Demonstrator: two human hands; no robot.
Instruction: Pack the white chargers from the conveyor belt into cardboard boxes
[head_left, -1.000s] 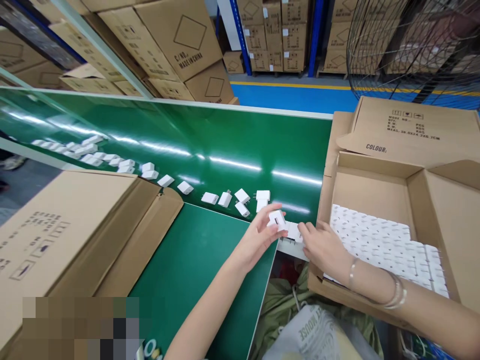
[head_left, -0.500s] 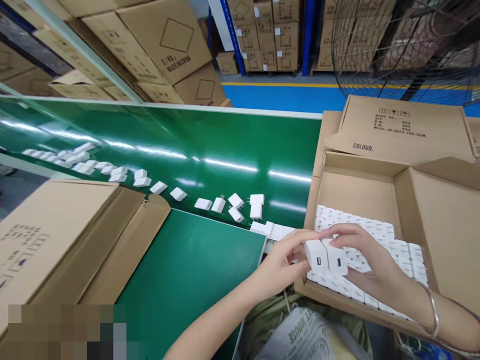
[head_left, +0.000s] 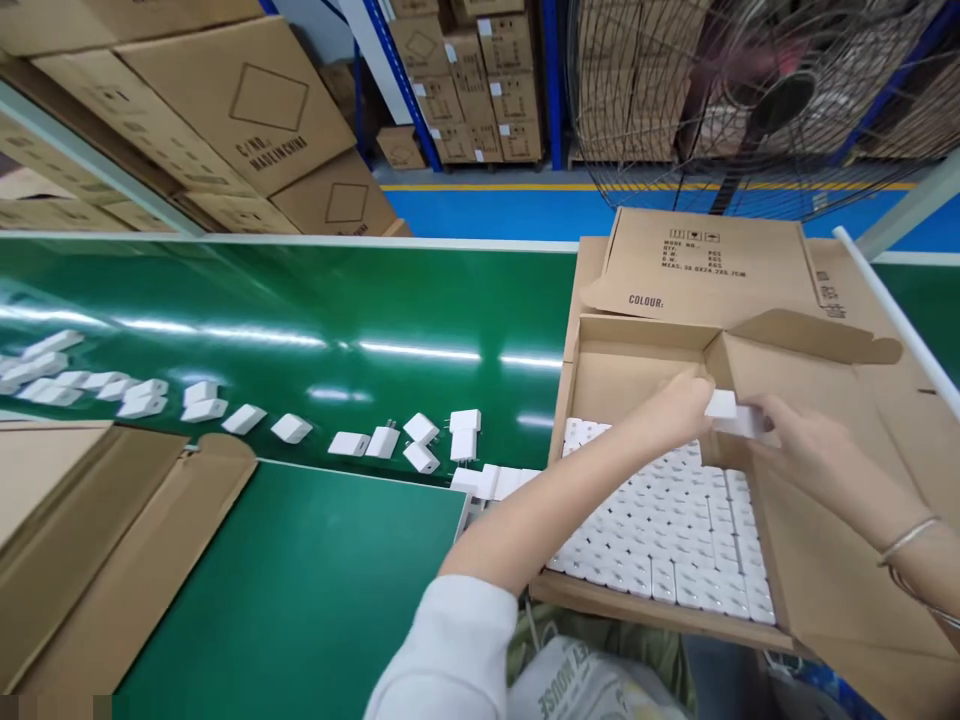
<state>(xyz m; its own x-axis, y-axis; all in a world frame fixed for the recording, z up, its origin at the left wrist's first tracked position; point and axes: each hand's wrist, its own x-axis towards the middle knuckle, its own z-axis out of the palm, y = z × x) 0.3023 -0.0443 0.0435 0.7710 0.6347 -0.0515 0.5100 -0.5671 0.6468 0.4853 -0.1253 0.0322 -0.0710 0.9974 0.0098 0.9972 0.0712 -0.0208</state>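
Both my hands hold a pair of white chargers (head_left: pixel 731 412) side by side over the far right corner of an open cardboard box (head_left: pixel 641 362). My left hand (head_left: pixel 679 405) grips them from the left, my right hand (head_left: pixel 799 445) from the right. The box floor is covered with a packed layer of white chargers (head_left: pixel 660 530). More white chargers (head_left: pixel 420 440) lie in a line along the near edge of the green conveyor belt (head_left: pixel 360 300), several bunched by the box's left wall.
A flat green table surface (head_left: pixel 300 590) lies in front of me, with an open brown carton (head_left: pixel 90 540) at the left. Stacked cartons (head_left: pixel 247 110) stand behind the belt. A large wire-guard fan (head_left: pixel 757 90) is at the upper right. A printed bag (head_left: pixel 592 680) rests below.
Both hands took two chargers from the belt's edge, joined them side by side, and carried them right and away over the box to its far right corner. The view swung right.
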